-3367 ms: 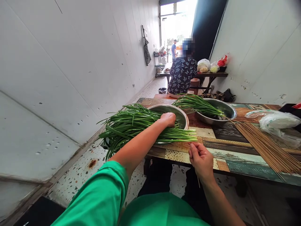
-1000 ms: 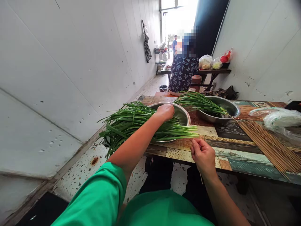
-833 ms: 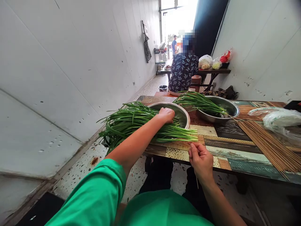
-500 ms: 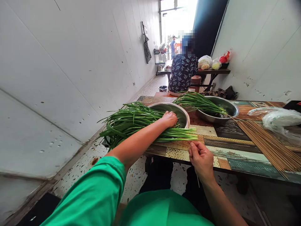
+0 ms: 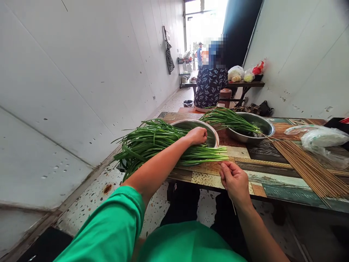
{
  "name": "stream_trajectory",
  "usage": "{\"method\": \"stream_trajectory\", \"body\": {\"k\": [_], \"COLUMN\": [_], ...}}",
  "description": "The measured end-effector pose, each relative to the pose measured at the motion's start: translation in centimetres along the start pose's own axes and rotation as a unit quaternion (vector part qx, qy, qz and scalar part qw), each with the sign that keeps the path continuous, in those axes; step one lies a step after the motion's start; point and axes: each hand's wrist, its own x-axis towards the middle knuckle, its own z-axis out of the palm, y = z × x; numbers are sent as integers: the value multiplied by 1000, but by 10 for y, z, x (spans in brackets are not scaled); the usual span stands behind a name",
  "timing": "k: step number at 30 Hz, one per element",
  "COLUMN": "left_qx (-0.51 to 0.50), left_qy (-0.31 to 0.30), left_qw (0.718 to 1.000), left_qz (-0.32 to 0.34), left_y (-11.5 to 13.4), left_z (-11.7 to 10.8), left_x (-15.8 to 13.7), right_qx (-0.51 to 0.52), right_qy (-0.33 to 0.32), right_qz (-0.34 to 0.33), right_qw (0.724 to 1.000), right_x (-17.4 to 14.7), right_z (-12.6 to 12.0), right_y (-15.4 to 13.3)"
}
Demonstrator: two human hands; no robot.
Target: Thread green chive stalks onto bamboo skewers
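The long, flat-leaved green stalks (image 5: 147,140) lie across the round silver metal basin (image 5: 188,124) on the patchwork wood-look worktop (image 5: 259,175), long axis running left to right, pale ends toward the right hand (image 5: 235,179). That hand, nearer these ends, pinches a thin brown stick (image 5: 233,206) just below them. The left hand (image 5: 196,136) curls over the basin; whether its grip holds anything, I cannot tell.

Looks like a small eatery's or food business's prep room, judging by the long green leaves (image 5: 152,136) laid across steel bowls (image 5: 265,125) and the spread of thin brown sticks (image 5: 308,165) on a patchwork-patterned worktop (image 5: 259,178). Seems commercial rather than homely, with scuffed white panel walls (image 5: 81,54), a hanging checked apron (image 5: 169,60), a speckled floor (image 5: 89,196), bagged food (image 5: 236,72) on a second table (image 5: 247,84) and a wide, bright street-side opening (image 5: 207,22).
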Motion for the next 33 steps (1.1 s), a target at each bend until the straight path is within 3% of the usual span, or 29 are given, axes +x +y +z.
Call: {"method": "stream_trajectory", "body": {"k": [2,6,10,13,23,33], "left_qx": [-143,-357,-451,-474,-431,-344], "left_qy": [-9,-4,-8,-22,-18,5], "left_qw": [988,928,887,874,901,938], "left_qz": [-51,-108,-97,-102,-47,-50], "left_y": [0,0,2,4,13,15], "left_z": [-3,-10,-14,-15,-24,-24], "left_x": [0,-4,-8,-10,-16,-16], "right_qx": [5,14,11,5,8,14], "right_qy": [-11,-28,-35,-38,-31,-23], "right_qz": [13,38,36,40,47,46], "right_qw": [1000,999,999,998,998,999], "right_x": [4,11,15,16,16,15], "right_z": [-2,-4,-3,-3,-1,0], "right_y": [-1,-6,-12,-14,-19,-19]}}
